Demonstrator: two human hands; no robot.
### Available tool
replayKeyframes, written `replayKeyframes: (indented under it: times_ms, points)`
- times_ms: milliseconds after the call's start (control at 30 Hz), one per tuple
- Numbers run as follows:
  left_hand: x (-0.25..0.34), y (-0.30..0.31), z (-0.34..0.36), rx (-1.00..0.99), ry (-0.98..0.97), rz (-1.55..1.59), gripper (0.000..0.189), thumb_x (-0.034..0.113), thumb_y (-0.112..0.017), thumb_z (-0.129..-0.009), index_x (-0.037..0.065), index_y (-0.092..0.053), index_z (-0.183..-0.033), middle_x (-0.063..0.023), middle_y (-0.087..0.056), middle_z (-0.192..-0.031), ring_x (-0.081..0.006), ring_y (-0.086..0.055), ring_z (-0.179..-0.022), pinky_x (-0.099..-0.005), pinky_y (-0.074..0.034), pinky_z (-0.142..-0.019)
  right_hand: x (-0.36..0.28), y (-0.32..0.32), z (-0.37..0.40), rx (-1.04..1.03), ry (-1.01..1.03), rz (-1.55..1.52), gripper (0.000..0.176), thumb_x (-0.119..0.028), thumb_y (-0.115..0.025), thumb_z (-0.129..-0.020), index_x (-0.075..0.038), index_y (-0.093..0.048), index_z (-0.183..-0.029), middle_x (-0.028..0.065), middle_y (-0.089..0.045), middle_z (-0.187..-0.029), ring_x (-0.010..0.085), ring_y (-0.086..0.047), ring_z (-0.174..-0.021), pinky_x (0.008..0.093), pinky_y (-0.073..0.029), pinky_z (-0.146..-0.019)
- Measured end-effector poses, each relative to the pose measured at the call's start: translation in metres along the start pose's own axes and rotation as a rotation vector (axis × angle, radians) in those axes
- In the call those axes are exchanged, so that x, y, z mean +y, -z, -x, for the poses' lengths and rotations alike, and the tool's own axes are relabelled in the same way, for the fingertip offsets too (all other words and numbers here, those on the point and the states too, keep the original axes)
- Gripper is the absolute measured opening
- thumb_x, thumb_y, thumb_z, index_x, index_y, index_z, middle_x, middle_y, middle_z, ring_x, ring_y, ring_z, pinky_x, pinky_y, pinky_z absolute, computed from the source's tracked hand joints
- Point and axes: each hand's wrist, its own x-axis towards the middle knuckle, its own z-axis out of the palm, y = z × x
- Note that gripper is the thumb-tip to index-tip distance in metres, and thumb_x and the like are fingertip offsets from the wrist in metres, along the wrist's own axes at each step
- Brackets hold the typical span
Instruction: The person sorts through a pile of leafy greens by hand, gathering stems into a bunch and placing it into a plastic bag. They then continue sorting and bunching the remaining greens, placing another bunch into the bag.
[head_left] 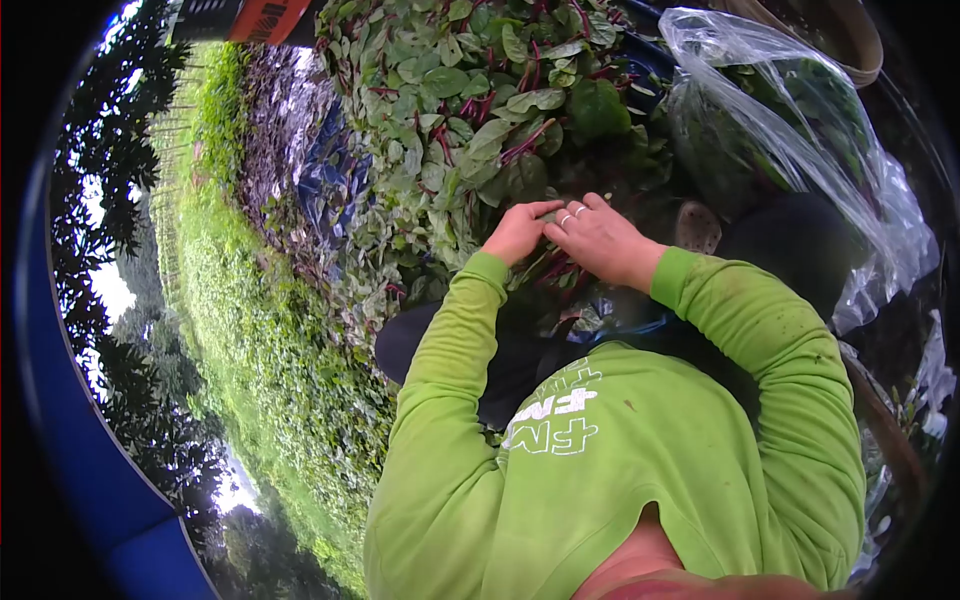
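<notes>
My left hand (517, 232) and my right hand (603, 240) meet in front of my body, their fingertips touching. Two rings sit on the right hand's fingers. Both hands have their fingers drawn together at a bunch of leafy greens (555, 267), whose dark red stems show just below them; the fingers cover the grip itself. Right beyond the hands lies a large heap of green leaves with red stems (450, 110).
To the right, a clear plastic bag (790, 120) has greens visible through it. Blue sheeting (330, 170) lies left of the heap, beside low green plants (260, 330). At the top left is a box with an orange panel (270, 20).
</notes>
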Motion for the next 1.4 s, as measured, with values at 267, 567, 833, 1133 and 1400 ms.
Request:
replayKeyframes:
  times_ms: [267, 567, 833, 1133, 1400]
  points:
    - [0.001, -0.001, 0.008, 0.204, 0.266, 0.479, 0.068, 0.010, -0.060, -0.096, 0.004, -0.033, -0.159, -0.0121, -0.066, -0.129, -0.0179, -0.059, -0.121, -0.0317, -0.044, -0.104, -0.008, -0.008, -0.008, 0.108, -0.024, 0.023, 0.022, -0.019, -0.067, -0.085, -0.007, -0.063, -0.104, 0.0082, -0.068, -0.097, 0.0278, -0.064, -0.103, 0.0423, -0.045, -0.094]
    - [0.042, 0.029, -0.034, 0.853, -0.423, -0.898, 0.025, 0.015, -0.075, -0.085, 0.007, -0.070, -0.109, -0.0114, -0.068, -0.099, -0.0325, -0.065, -0.095, -0.0433, -0.051, -0.086, -0.007, -0.008, -0.010, -0.139, -0.039, 0.087, 0.016, -0.018, -0.066, -0.084, -0.010, -0.065, -0.098, 0.0074, -0.067, -0.092, 0.0259, -0.064, -0.098, 0.0408, -0.045, -0.091]
    - [0.017, 0.026, -0.009, 0.503, -0.348, -0.566, 0.015, 0.011, -0.076, -0.086, 0.005, -0.071, -0.099, -0.0084, -0.070, -0.094, -0.0306, -0.067, -0.092, -0.0414, -0.053, -0.082, -0.009, -0.005, -0.013, 0.000, 0.039, 0.092, 0.015, -0.017, -0.063, -0.083, -0.012, -0.061, -0.097, 0.0047, -0.064, -0.092, 0.0222, -0.061, -0.098, 0.0388, -0.044, -0.087]
    - [0.002, -0.014, 0.027, 0.238, 0.248, 0.434, 0.071, 0.069, -0.043, -0.101, 0.005, -0.072, -0.110, -0.0054, -0.068, -0.104, -0.0182, -0.057, -0.106, -0.0342, -0.041, -0.101, -0.017, -0.010, -0.006, -0.089, -0.048, 0.022, 0.026, -0.015, -0.063, -0.084, -0.008, -0.063, -0.110, 0.0068, -0.063, -0.097, 0.0242, -0.062, -0.097, 0.0409, -0.045, -0.087]
    - [-0.021, -0.014, -0.010, 0.349, 0.008, -0.068, 0.047, 0.046, -0.071, -0.094, 0.007, -0.066, -0.118, -0.0137, -0.068, -0.092, -0.0219, -0.066, -0.082, -0.0365, -0.054, -0.078, -0.010, -0.015, -0.009, -0.324, -0.188, 0.015, 0.019, -0.015, -0.065, -0.083, -0.011, -0.066, -0.101, 0.0095, -0.069, -0.100, 0.0265, -0.066, -0.098, 0.0409, -0.043, -0.087]
